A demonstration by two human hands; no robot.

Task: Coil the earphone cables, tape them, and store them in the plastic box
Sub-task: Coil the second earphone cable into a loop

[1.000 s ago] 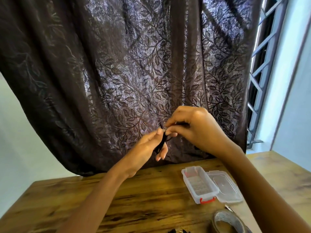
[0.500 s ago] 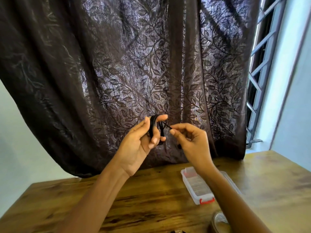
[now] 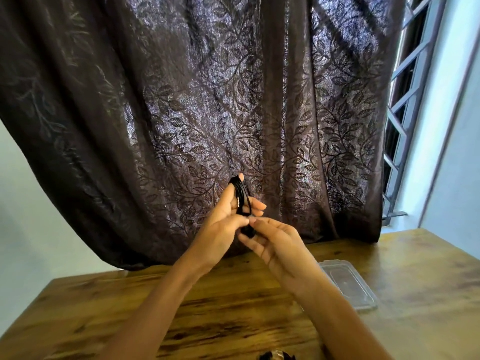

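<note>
A coil of black earphone cable (image 3: 241,196) is held upright in front of the curtain by my left hand (image 3: 224,224), whose fingers curl round it. My right hand (image 3: 272,242) sits just below and to the right, palm up, its fingertips pinching the lower end of the coil. The clear lid (image 3: 348,283) of the plastic box lies on the wooden table (image 3: 233,307) to the right; my right forearm hides the box itself. No tape is in view.
A dark leaf-patterned curtain (image 3: 197,105) hangs behind the table. A barred window (image 3: 405,107) is at the right. A dark object (image 3: 275,355) peeks in at the bottom edge.
My right hand has dropped from beside the top of the coil to its lower end. The coil now stands more upright in my left hand. My forearm now covers the box.
</note>
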